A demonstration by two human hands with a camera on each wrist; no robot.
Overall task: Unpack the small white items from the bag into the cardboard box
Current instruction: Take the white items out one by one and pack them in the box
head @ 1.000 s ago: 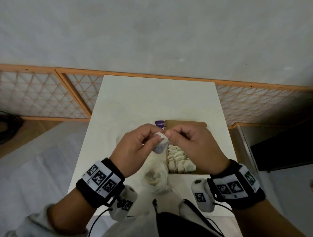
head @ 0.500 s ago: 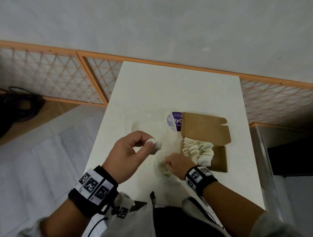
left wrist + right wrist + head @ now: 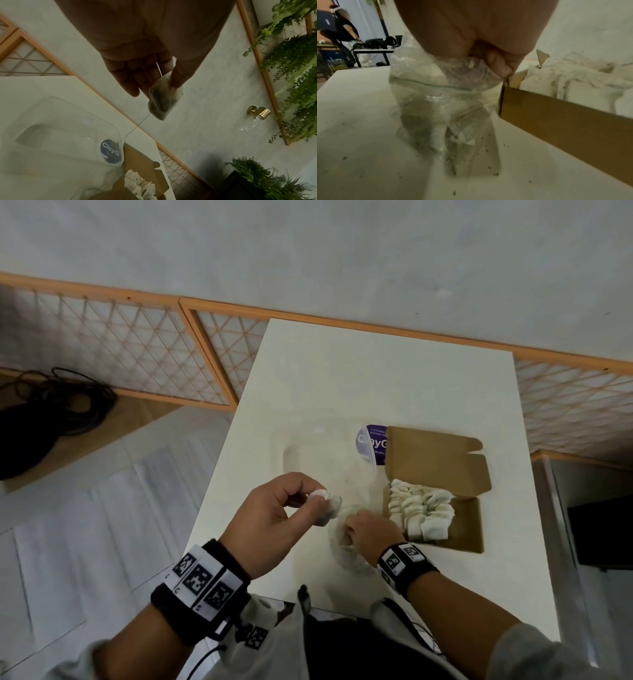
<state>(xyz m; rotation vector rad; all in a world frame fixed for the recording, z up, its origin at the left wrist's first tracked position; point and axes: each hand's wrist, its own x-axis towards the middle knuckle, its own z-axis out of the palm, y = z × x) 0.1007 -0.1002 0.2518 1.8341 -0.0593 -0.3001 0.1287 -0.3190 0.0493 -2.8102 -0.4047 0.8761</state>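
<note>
My left hand (image 3: pixel 308 501) pinches a small white tea bag (image 3: pixel 329 506) between thumb and forefinger above the table; in the left wrist view the tea bag (image 3: pixel 164 98) hangs from the fingertips with a thin string trailing off it. My right hand (image 3: pixel 356 529) reaches down into the mouth of the clear plastic bag (image 3: pixel 346 556), fingers curled inside it; the plastic bag (image 3: pixel 447 111) stands upright with several white items at its bottom. The open cardboard box (image 3: pixel 469 529) lies just right of the bag, with a row of white tea bags (image 3: pixel 419 510) packed in its left half.
A clear plastic lid or tray (image 3: pixel 322 460) with a purple round label (image 3: pixel 373 445) lies behind the hands, left of the box flap. The white table (image 3: pixel 376 371) ends at a wooden lattice screen (image 3: pixel 137 347). Dark crumbs dot the table surface (image 3: pixel 368 162).
My hands parted: the right one dropped from the tea bag into the plastic bag, while the left kept the tea bag raised. The head view shifted, showing the box to the right.
</note>
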